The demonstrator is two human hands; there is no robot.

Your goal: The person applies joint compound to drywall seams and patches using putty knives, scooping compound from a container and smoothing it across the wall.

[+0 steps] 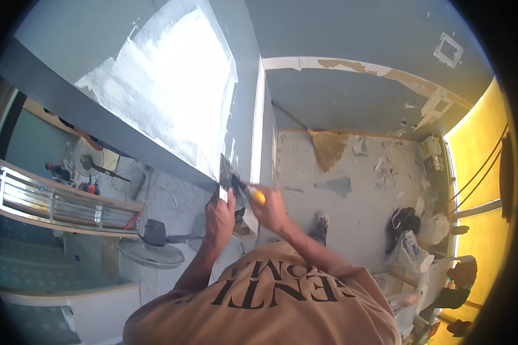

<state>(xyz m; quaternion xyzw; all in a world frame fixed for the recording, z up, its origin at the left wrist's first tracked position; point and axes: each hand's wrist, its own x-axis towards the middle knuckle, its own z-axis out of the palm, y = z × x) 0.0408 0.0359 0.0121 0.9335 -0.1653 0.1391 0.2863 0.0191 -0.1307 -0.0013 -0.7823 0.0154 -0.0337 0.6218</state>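
Right hand (269, 210): fingers closed around a yellow-ended scraper (258, 197), centre of scene. Left hand (219, 217): fingers closed on a dark blade (225, 170), just beside the scraper; contact between the two cannot be confirmed. Both tools stand near the right end of the white patch (178, 92). Broom (329, 148): far right, against wall (351, 100).

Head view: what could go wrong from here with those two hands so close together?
The yellow-ended tool in the right hand sits close to the left hand, so a slip might nick the fingers. Scraps litter the floor, which could make footing unsure. The fan stands to the person's left, so a step that way might knock it.
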